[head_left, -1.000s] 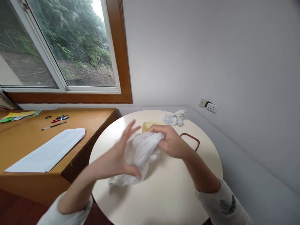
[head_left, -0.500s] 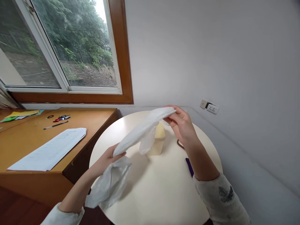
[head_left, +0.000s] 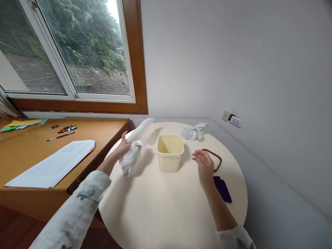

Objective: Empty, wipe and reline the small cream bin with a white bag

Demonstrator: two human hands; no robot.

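Note:
My left hand (head_left: 123, 146) is closed on a thin white plastic bag (head_left: 132, 155), gathered at its middle. One end sticks up to the right and the other droops toward the tabletop. A pale yellow open-topped bin (head_left: 170, 160) stands upright on the round table, between my two hands. Nothing shows in my right hand (head_left: 203, 162), raised over the table right of the bin with its fingers apart and slightly curled. Just beyond it lies a brown rounded frame (head_left: 217, 157), partly hidden by the hand. A dark purple cloth-like piece (head_left: 222, 189) lies beside my right forearm.
Another knotted white plastic bag (head_left: 194, 132) lies at the back of the round cream table (head_left: 166, 211). To the left, a wooden desk (head_left: 109, 133) holds white paper sheets (head_left: 52, 164), a pen (head_left: 61, 136) and keys (head_left: 68, 128). A wall socket (head_left: 236, 121) is at right.
My right hand has let go of the white bag and come down toward the right. My left hand has carried the bag forward and left of the bin, uncovering the bin's opening.

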